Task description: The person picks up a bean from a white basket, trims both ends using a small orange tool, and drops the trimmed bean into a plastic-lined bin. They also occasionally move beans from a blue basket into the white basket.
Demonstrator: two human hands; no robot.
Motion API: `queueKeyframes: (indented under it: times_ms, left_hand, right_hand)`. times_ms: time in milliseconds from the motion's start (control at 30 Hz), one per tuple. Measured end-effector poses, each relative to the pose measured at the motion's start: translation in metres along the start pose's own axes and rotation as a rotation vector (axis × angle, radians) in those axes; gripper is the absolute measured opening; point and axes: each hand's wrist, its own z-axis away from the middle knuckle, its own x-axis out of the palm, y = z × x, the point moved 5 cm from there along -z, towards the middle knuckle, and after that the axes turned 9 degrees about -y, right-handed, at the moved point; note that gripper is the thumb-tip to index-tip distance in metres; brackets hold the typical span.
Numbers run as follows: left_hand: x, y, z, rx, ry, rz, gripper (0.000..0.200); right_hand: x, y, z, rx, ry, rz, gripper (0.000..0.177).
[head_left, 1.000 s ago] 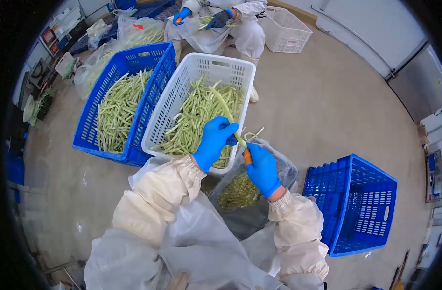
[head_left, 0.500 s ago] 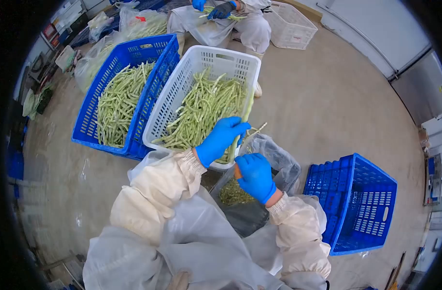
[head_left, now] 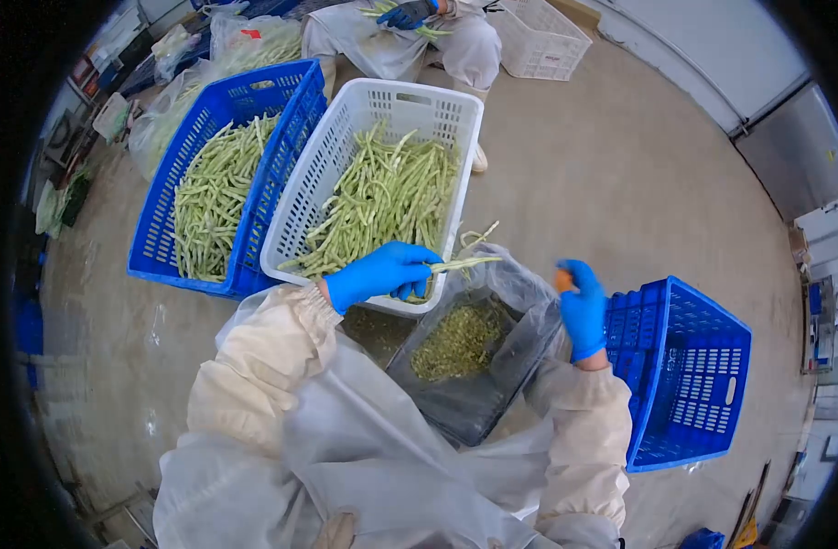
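Since half a second ago, the right hand [head_left: 583, 306] has swung out to the right, away from the left hand [head_left: 387, 274] it was working close beside. The green stem [head_left: 464, 263] in the left hand pointed away from the wearer then; now it lies nearly level, its free end to the right.

Nearest are the wearer's translucent apron [head_left: 373, 457] and two cream sleeves [head_left: 263, 357], gathered at the wrists above blue gloves. The left grip is clamped on the green stem, thumb and fingers together around one end, and holds it over the near right corner of a white crate and the edge of a bin. At the right hand's fingertips is an orange piece [head_left: 563, 280]; whether that grip is closed on it or it is worn on the thumb, I cannot tell.

Below and between the hands stands the bin [head_left: 414, 393], lined with clear plastic and holding shredded green trimmings [head_left: 454, 343]. To its right, stacked blue crates [head_left: 652, 366] rest tipped on the floor [head_left: 565, 156]. Beyond the left hand is the white crate [head_left: 291, 215], heaped with long green stems [head_left: 391, 197]; just left of it, a blue crate [head_left: 153, 229] holds more.

Farther off sits another person [head_left: 464, 55], a dark glove [head_left: 408, 14] over a few stems, between plastic bags [head_left: 245, 46] and a second white crate [head_left: 545, 41].
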Motion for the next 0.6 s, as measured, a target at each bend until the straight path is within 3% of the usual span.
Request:
queueKeyframes:
  times_ms: [33, 133, 200, 433, 500, 533, 600]
  left_hand:
    - [0.003, -0.001, -0.002, 0.021, -0.022, -0.032, 0.027]
    - [0.006, 0.001, -0.004, 0.043, -0.060, -0.080, 0.027]
    - [0.006, 0.002, -0.005, 0.044, -0.072, -0.095, 0.027]
    - [0.008, 0.006, 0.000, 0.067, 0.022, -0.007, 0.023]
    - [0.010, -0.003, -0.005, 0.087, 0.058, 0.018, 0.022]
    - [0.013, -0.005, -0.009, 0.132, 0.073, 0.014, 0.022]
    - [0.023, -0.004, -0.012, 0.178, 0.090, 0.011, 0.022]
  right_hand:
    - [0.013, -0.039, -0.001, -0.159, -0.050, 0.001, 0.032]
    - [0.031, -0.068, -0.002, -0.182, -0.146, -0.111, 0.036]
    - [0.046, -0.071, -0.003, -0.266, -0.324, -0.074, 0.031]
    - [0.053, -0.078, 0.000, -0.233, -0.328, 0.050, 0.020]
    - [0.053, -0.076, 0.002, -0.148, -0.106, -0.202, 0.016]
    - [0.054, -0.078, 0.002, -0.150, -0.108, -0.201, 0.016]
    - [0.058, -0.068, 0.000, 0.153, -0.121, -0.705, 0.011]
